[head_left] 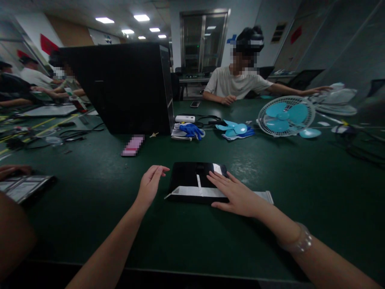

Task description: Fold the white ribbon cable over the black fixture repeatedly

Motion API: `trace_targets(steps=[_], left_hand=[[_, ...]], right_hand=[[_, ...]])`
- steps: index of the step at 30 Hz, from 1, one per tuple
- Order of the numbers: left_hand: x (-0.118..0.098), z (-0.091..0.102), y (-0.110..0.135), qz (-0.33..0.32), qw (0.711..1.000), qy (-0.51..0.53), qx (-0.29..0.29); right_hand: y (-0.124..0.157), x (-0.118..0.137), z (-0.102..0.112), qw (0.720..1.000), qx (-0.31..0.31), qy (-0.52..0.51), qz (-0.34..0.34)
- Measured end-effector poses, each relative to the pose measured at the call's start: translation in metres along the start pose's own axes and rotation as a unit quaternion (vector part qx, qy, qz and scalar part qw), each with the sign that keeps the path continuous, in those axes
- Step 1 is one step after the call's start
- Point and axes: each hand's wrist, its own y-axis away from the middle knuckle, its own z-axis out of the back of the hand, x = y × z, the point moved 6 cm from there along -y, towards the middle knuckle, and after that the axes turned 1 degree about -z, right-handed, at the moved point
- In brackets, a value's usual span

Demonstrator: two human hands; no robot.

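A flat black device [183, 174] lies on the green table in front of me. Along its near side runs a pale, flat ribbon cable [188, 191], whose right end sticks out past the device. A narrow white strip [199, 184] crosses from the cable onto the black surface, and a white label is at the far right corner. My right hand [237, 194] rests flat over the right part of the device and the cable, hiding some of both. Just off the left edge hovers my left hand [150, 184], fingers stretched out and holding nothing.
A large black case [120, 88] stands at the back left, a pink phone [132, 145] and keys [154, 135] before it. Blue-white gloves [189, 131], loose fan blades [231, 127] and a caged fan [282, 115] lie beyond. Across the table sits a person [240, 82]; another hand [15, 171] is at left.
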Motion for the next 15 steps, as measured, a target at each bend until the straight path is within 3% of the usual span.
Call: trace_targets(steps=[7, 11, 15], left_hand=[[0.009, -0.002, -0.001, 0.011, 1.0, 0.001, 0.013], [0.01, -0.005, -0.001, 0.015, 0.999, 0.005, 0.032], [0.009, -0.007, 0.001, 0.012, 0.999, 0.008, 0.051]], right_hand=[[0.002, -0.015, 0.005, 0.998, 0.001, 0.044, -0.042], [0.012, -0.053, 0.013, 0.988, 0.015, 0.059, -0.142], [0.031, -0.107, 0.02, 0.959, 0.023, 0.046, -0.278]])
